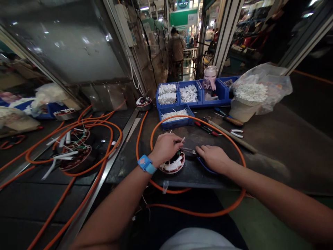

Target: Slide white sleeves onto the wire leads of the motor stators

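Fingers of the left hand [166, 147] are curled closed over the top of a round motor stator [173, 164], and a thin white sleeve [182, 140] sticks out from between the fingertips. On the left wrist sits a blue wristband [146, 164]. The right hand [213, 158] lies just beside the stator, on its right, with the fingers folded around a pair of pliers [191, 151]; the metal tip of the pliers points left and reaches the edge of the stator, while a blue handle shows under the palm. The stator rests on the dark workbench [273, 152], near the front edge, directly in front of the person. White sleeves are pushed in among its copper windings.

An orange cable [223, 133] makes a large loop on the bench around both hands and hangs down over the front edge. Behind the hands stands a blue bin [176, 117] with white sleeves, and farther back is a row of blue bins [189, 93] with more of them. To the right of these there is a clear plastic bag [262, 88] full of white pieces. Red-handled cutters [208, 129] and a screwdriver [229, 118] lie between the bins and the cable loop. On the left, more stators [75, 152] lie inside other orange cable loops. Far behind, another person [176, 48] stands in the aisle.
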`<state>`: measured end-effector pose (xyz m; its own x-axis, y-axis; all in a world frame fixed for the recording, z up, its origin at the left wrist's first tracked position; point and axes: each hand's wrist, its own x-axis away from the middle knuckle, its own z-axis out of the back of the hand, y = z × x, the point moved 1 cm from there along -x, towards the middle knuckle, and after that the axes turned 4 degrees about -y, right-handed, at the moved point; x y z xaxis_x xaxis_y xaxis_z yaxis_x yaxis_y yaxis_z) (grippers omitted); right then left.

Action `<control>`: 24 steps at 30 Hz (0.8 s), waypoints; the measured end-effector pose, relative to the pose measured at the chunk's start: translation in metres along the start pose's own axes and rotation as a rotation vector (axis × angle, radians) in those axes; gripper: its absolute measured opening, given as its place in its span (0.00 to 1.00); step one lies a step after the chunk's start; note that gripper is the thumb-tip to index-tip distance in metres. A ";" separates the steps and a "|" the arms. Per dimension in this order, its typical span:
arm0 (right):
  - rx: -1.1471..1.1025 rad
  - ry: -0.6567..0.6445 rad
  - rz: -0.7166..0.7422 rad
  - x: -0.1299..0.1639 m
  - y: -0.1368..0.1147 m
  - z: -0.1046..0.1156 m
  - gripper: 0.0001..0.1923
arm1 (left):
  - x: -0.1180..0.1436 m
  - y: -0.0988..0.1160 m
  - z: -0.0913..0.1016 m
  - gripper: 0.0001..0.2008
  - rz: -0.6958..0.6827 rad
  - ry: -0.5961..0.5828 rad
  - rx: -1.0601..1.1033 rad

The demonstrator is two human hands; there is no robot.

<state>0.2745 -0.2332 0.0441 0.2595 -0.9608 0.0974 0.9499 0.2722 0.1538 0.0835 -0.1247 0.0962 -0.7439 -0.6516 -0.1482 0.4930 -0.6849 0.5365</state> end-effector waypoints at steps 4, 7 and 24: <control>0.006 0.013 -0.011 -0.002 0.007 -0.004 0.15 | 0.014 -0.006 0.005 0.05 0.051 0.166 0.142; -0.019 0.066 -0.030 0.002 0.016 -0.006 0.16 | 0.038 -0.017 0.018 0.08 0.188 0.469 0.201; 0.109 0.007 0.229 -0.068 -0.020 0.049 0.11 | 0.039 -0.047 0.029 0.06 0.150 0.124 0.179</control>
<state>0.2295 -0.1707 0.0827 0.4671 -0.8738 0.1349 0.8419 0.4862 0.2342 0.0186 -0.1083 0.0891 -0.6018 -0.7843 -0.1506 0.4977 -0.5158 0.6973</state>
